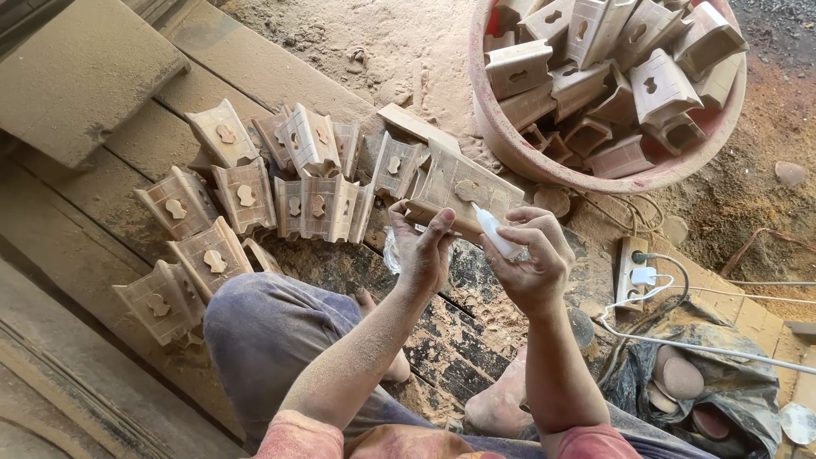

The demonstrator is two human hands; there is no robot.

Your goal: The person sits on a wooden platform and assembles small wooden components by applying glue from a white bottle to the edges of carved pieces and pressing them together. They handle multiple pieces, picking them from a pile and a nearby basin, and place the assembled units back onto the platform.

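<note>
Head view: wooden block (463, 189) in left hand (422, 251)

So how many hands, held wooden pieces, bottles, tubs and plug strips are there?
Hands: 2, left hand and right hand
Held wooden piece: 1
White squeeze bottle: 1
Pink tub: 1
Power strip: 1
Total: 6

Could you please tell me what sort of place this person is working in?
Probably a small woodworking workshop. Sawdust covers the floor, a round pink tub brims with carved wooden blocks, and more lie in rows on the planks. The left hand steadies one block; the right hand holds a small white bottle.
</note>
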